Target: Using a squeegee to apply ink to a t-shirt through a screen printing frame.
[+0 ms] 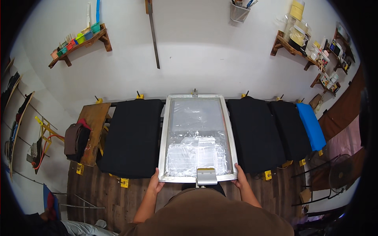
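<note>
A screen-printing frame [162, 141] with a pale metal rim lies in front of me, its mesh partly covered by shiny, clear film or tape. My left hand [156, 183] is closed on its near left corner. At the near right corner, my right hand [239, 179] grips the rim in the same way. A squeegee-like grey metal piece [206, 179] with a yellowish upper edge sits at the middle of the near rim, touched by neither hand. What lies beneath the frame is mostly hidden.
Black cloth-covered boards [132, 135] flank the frame on both sides; a blue one [311, 126] is at far right. Folded clothes [76, 139] rest on a wooden board at left. Wall shelves [84, 41] hold small tubs. Another person's leg [84, 228] shows at lower left.
</note>
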`<state>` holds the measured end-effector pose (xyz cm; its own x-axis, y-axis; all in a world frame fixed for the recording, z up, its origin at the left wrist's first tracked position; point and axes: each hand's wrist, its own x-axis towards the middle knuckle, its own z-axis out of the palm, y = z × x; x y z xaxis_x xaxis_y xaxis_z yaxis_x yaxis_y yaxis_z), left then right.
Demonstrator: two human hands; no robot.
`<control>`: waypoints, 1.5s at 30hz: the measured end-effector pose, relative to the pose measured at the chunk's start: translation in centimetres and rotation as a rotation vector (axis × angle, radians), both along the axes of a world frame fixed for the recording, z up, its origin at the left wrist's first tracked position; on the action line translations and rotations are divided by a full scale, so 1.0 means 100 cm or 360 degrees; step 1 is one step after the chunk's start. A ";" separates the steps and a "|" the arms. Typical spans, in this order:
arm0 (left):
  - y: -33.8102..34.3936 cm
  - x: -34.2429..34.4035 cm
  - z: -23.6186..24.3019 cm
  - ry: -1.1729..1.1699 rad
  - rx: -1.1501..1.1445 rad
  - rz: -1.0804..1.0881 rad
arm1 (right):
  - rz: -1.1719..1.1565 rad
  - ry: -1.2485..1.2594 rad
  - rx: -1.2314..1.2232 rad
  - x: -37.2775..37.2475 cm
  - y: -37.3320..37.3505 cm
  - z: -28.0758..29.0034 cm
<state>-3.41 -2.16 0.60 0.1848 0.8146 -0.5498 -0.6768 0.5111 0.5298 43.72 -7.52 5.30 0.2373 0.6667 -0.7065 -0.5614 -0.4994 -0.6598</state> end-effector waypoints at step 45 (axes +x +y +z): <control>0.004 0.013 0.016 0.0354 -0.0251 0.0024 | 0.0283 -0.0004 0.0044 0.013 -0.010 0.000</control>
